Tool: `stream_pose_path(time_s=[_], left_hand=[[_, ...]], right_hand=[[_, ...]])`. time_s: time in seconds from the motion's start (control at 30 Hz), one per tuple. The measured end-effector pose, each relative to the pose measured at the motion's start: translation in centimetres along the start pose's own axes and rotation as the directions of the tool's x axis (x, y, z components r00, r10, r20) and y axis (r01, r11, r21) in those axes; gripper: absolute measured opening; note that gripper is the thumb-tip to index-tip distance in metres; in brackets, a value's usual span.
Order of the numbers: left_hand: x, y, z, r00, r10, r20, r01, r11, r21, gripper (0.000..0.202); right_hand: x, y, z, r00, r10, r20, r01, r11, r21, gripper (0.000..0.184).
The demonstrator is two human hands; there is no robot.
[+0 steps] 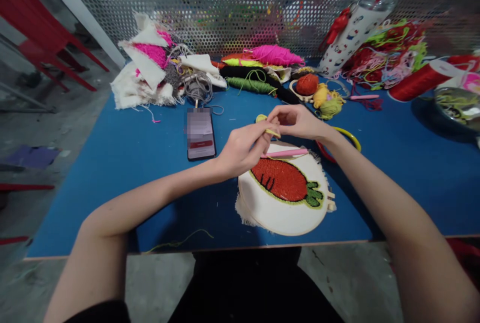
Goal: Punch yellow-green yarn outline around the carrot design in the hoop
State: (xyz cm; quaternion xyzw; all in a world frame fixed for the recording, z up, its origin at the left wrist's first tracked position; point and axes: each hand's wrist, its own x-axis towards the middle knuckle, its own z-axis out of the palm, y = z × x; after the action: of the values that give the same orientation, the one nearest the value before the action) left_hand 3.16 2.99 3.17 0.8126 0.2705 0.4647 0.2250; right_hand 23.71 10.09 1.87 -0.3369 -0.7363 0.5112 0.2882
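Observation:
Both hands meet above the upper edge of a round embroidery hoop. My left hand is closed, its fingers pinching pale yellow yarn. From the other side my right hand has its thumb and fingertips pressed together on the same yarn; the exact grip is partly hidden. Beneath them the hoop lies flat, its white cloth worked with an orange-red carrot outlined in yellow-green and black, with a green top. A pink punch needle rests across the cloth's upper part, below the hands.
A phone lies left of the hands. Cloth scraps and yarn skeins line the mesh panel. At right are a tumbler with a straw, a red thread spool, a metal bowl and red-and-yellow-handled scissors.

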Motion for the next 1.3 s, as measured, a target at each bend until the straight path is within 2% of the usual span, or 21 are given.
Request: stream_pose_path(time_s=[0.13,0.23,0.3,0.37,0.43,0.47,0.5,0.57,0.6,0.7,0.73,0.8,0.87,0.9,0.93,1.0,1.07,1.13,1.17,1.23,1.3], left_hand=[[-0.6,1.0,-0.4,0.983,0.172,0.067,-0.169,0.984,-0.052,0.022],[-0.8,1.5,-0.6,0.941,0.306,0.144,-0.293,0.950,-0.105,0.023],[-0.8,1.5,-0.5,0.955,0.255,0.154,-0.245,0.966,-0.080,0.022],[-0.6,0.9,-0.2,0.992,0.067,0.107,-0.064,0.997,-0.032,0.015],[-0.2,-0.2,0.1,0.989,-0.147,0.021,0.148,0.988,-0.042,0.013],[0.0,-0.9,0.3,0.976,-0.217,-0.010,0.216,0.974,-0.074,0.023],[0.2,-1.6,0.4,0.963,-0.267,-0.039,0.262,0.959,-0.107,0.034],[0.5,-2.9,0.5,0.946,-0.325,-0.014,0.318,0.933,-0.168,0.047],[0.6,-3.4,0.4,0.946,-0.323,0.018,0.321,0.930,-0.182,0.045],[0.8,-4.0,0.1,0.957,-0.261,0.124,0.280,0.945,-0.168,0.012],[0.9,-4.0,0.0,0.959,-0.249,0.135,0.270,0.949,-0.162,0.015],[0.9,-3.6,-0.1,0.959,-0.252,0.129,0.273,0.945,-0.178,0.028],[1.0,-3.0,-0.1,0.960,-0.261,0.100,0.277,0.937,-0.211,0.033],[1.0,-2.8,0.0,0.963,-0.260,0.077,0.271,0.936,-0.225,0.035],[1.0,-2.5,0.0,0.966,-0.253,0.049,0.258,0.938,-0.231,0.036],[1.1,-2.2,-0.1,0.972,-0.236,-0.011,0.227,0.948,-0.222,0.037],[1.1,-1.9,-0.4,0.971,-0.224,-0.079,0.203,0.956,-0.211,0.039],[0.9,-1.7,-0.8,0.967,-0.207,-0.146,0.179,0.966,-0.185,0.041],[0.7,-1.5,-1.1,0.969,-0.189,-0.159,0.164,0.974,-0.159,0.042],[-0.1,-1.1,-1.6,0.989,-0.113,-0.093,0.107,0.992,-0.068,0.040],[-1.4,-0.6,-2.0,0.996,-0.005,0.093,0.000,0.998,0.058,0.030]], right_hand=[[0.4,1.5,-0.6,0.990,-0.012,-0.140,-0.001,0.996,-0.093,0.034],[1.0,2.1,-0.6,0.944,-0.048,-0.328,0.011,0.993,-0.115,0.035],[1.2,1.7,-0.4,0.911,-0.073,-0.405,0.034,0.994,-0.103,0.036],[1.1,0.6,0.1,0.903,-0.107,-0.416,0.075,0.993,-0.092,0.035],[0.8,-1.2,0.9,0.903,-0.159,-0.400,0.130,0.987,-0.099,0.033],[0.5,-2.2,1.4,0.900,-0.185,-0.394,0.157,0.982,-0.102,0.033],[0.3,-3.1,1.9,0.898,-0.202,-0.391,0.178,0.979,-0.098,0.033],[-0.2,-4.8,2.9,0.914,-0.221,-0.339,0.216,0.975,-0.054,0.033],[-0.5,-5.4,3.2,0.929,-0.224,-0.296,0.230,0.973,-0.016,0.033],[-0.8,-6.0,3.6,0.963,-0.218,-0.158,0.238,0.964,0.121,0.035],[-0.8,-5.8,3.5,0.966,-0.214,-0.145,0.235,0.960,0.150,0.035],[-0.5,-5.1,3.1,0.958,-0.203,-0.204,0.238,0.958,0.163,0.032],[-0.2,-4.0,2.5,0.939,-0.171,-0.298,0.221,0.965,0.142,0.035],[-0.1,-3.4,2.2,0.944,-0.133,-0.301,0.182,0.973,0.140,0.038],[-0.1,-2.9,1.9,0.962,-0.077,-0.261,0.120,0.981,0.151,0.041],[-0.1,-2.0,1.5,0.996,0.040,-0.074,-0.027,0.985,0.170,0.043],[-0.2,-1.3,1.2,0.988,0.110,0.106,-0.123,0.985,0.123,0.042],[-0.1,-0.7,1.0,0.983,0.126,0.137,-0.129,0.991,0.018,0.037],[0.0,-0.5,0.9,0.990,0.118,0.079,-0.115,0.993,-0.033,0.034],[0.5,-0.1,0.6,0.987,0.073,-0.144,-0.085,0.993,-0.078,0.032],[1.0,0.2,0.1,0.920,0.035,-0.390,-0.051,0.998,-0.031,0.033]])
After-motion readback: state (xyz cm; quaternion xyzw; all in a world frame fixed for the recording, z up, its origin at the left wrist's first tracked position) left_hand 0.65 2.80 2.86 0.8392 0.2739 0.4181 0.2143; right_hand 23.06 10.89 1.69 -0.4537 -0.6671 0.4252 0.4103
